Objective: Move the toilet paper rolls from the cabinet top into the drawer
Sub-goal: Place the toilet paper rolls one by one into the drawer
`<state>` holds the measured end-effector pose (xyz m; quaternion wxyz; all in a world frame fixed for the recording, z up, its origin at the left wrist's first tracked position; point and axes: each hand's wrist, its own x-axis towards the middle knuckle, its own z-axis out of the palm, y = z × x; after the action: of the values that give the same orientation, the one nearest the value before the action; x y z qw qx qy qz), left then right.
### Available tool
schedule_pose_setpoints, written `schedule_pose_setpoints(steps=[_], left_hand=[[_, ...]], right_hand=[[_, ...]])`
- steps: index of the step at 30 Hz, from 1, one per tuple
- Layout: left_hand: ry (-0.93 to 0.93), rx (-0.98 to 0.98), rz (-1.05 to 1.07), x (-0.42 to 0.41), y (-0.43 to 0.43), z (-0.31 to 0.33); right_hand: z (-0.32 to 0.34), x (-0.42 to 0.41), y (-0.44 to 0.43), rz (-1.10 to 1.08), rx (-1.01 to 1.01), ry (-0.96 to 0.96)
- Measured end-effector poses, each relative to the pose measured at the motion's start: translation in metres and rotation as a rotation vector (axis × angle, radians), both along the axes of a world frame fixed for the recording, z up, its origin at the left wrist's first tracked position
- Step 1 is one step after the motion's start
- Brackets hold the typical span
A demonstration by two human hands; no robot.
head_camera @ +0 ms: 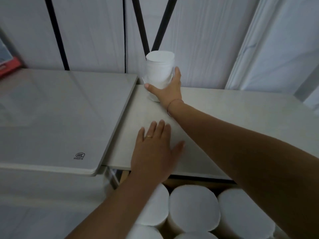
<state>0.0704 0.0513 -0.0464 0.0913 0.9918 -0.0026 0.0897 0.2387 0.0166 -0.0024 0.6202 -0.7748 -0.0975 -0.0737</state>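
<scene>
Nearly done, I'd say: sev. rolls in drawer [193, 204] already. Right hand [168, 90] wraps last toilet paper roll [160, 69] on cabinet top [224, 107]; left hand [153, 149] flat, holding nothing.

table mark: "CCC" in an oval, black print, near front corner of grey table [51, 118]
line under mark: too small to read
red box [8, 66], far left: print blurred, unreadable
rolls, cabinet: no text
</scene>
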Motion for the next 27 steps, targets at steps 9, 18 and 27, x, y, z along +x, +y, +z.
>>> schedule_pose_setpoints(steps=[9,18,27], left_hand=[[-0.005,-0.011,-0.010,-0.002,0.000,0.001],[0.002,-0.049,-0.012,-0.002,0.001,0.001],[-0.058,-0.122,0.043,-0.006,-0.002,0.002]], right_hand=[[0.009,0.020,0.042,-0.164,-0.004,-0.071],[0.027,0.019,0.026,-0.047,-0.077,-0.130],[0.022,-0.072,-0.083,0.084,-0.100,-0.101]])
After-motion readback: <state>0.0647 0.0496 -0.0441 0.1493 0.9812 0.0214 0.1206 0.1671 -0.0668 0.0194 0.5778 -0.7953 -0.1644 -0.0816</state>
